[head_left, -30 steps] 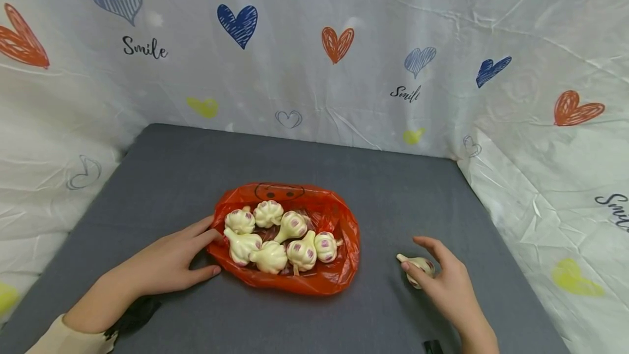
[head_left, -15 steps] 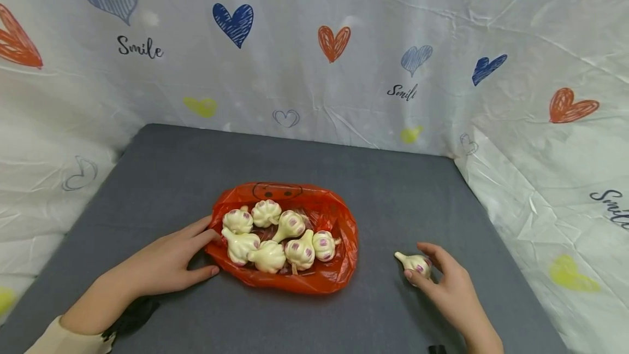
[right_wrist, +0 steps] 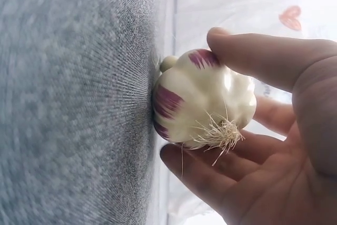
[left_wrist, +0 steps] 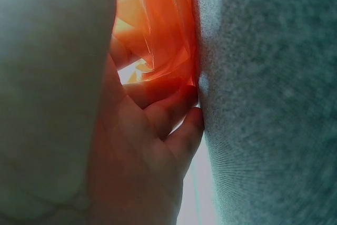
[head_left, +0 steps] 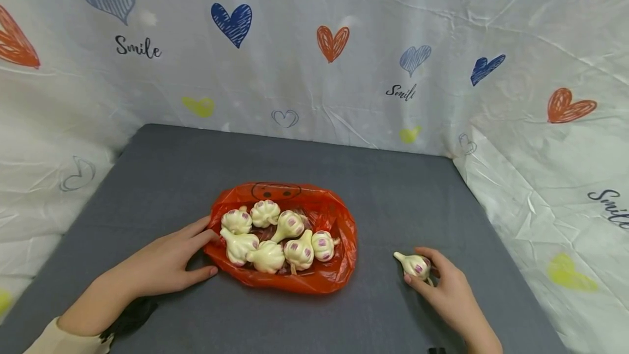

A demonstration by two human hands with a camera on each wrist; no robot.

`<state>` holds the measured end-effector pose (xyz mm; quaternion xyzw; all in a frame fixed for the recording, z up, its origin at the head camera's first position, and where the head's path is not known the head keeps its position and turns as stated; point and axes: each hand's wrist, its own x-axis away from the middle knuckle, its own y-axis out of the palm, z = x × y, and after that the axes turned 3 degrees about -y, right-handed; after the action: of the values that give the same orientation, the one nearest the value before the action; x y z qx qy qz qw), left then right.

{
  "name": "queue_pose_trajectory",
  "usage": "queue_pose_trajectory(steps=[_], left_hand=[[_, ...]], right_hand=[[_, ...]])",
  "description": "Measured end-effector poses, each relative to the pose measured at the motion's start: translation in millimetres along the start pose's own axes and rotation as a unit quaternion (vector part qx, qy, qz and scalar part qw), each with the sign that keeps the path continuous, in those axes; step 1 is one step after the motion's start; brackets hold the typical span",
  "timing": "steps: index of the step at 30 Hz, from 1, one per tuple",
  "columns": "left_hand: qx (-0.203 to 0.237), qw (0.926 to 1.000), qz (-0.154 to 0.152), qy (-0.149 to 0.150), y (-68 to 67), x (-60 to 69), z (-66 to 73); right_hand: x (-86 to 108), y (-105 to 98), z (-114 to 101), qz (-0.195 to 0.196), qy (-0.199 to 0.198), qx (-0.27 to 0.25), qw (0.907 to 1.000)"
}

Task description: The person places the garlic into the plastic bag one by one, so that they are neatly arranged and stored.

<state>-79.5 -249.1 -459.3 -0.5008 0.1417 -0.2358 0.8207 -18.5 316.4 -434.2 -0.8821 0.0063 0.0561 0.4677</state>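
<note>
My left hand (head_left: pixel 169 261) rests at the left side of a red plastic bag (head_left: pixel 314 287), its fingers touching the rim and its thumb spread apart near the table. In the left wrist view, fingers (left_wrist: pixel 167 111) lie against the thin red plastic. Several white garlic bulbs (head_left: pixel 267 257) with purple marks sit inside the bag. To the right, my right hand (head_left: pixel 449 288) holds a single garlic bulb (head_left: pixel 415 265), stem pointing left. The right wrist view shows that garlic bulb (right_wrist: pixel 202 98) against the table, thumb on one side, fingers curled on the other, roots toward the palm.
A dark grey table (head_left: pixel 304 157) lies under everything. White sheeting (head_left: pixel 295 86) printed with hearts and "Smile" hangs behind and at both sides. Something black (head_left: pixel 131 313) is beneath the left wrist, and a small black piece (head_left: pixel 436 350) shows by the right wrist.
My right hand has drawn slightly back toward the body, so more of the bulb shows beyond thumb and index finger. The left hand keeps its place at the bag; the head view shifts slightly.
</note>
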Motion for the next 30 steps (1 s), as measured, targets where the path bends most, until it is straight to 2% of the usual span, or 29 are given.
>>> queue_pose_trajectory(steps=[14,24,30], left_hand=[[-0.001,1.0,0.004,0.001,0.2,0.3,0.2],[-0.002,1.0,0.003,0.001,-1.4,0.7,0.8],[0.0,1.0,-0.006,-0.003,-2.2,0.3,0.5]], right_hand=[[-0.6,-0.9,-1.2,-0.003,0.005,-0.002,1.0],[-5.4,-2.9,-8.3,0.031,-0.054,0.008,0.998],[-8.9,-7.3,-17.6,0.032,-0.065,0.008,0.9974]])
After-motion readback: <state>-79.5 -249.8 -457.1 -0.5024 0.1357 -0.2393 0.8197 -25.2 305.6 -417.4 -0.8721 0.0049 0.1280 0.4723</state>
